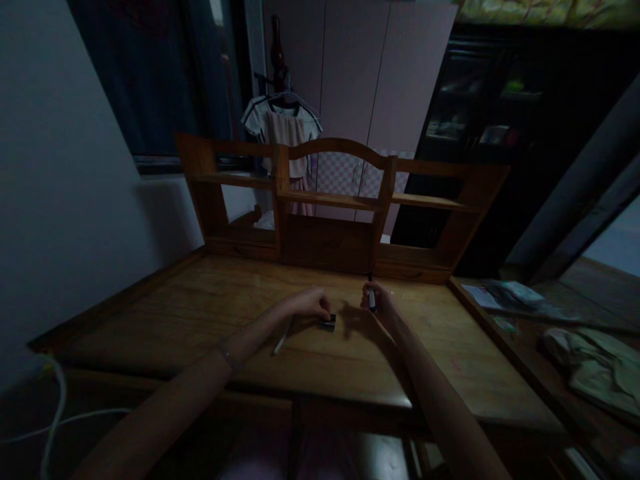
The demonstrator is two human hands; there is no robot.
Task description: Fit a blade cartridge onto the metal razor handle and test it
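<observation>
My left hand (314, 303) is closed, its fingertips pinched down at the edge of a small dark rectangular piece (327, 325) lying on the wooden desktop (200, 313). Wrapped around a slim grey-white tool (371, 300) with a dark tip pointing away from me is my right hand (383, 305); dim light hides what kind of tool it is. The two hands are apart, with the right one slightly raised, its shadow on the wood. A thin white strip (281, 341) lies beside my left forearm.
A wooden shelf unit (330, 199) rises along the desk's back edge. To the right are papers or plastic packets (510, 293) and crumpled pale cloth (595, 360). A white cable (61, 393) hangs at the left corner. Clothes (285, 123) hang behind.
</observation>
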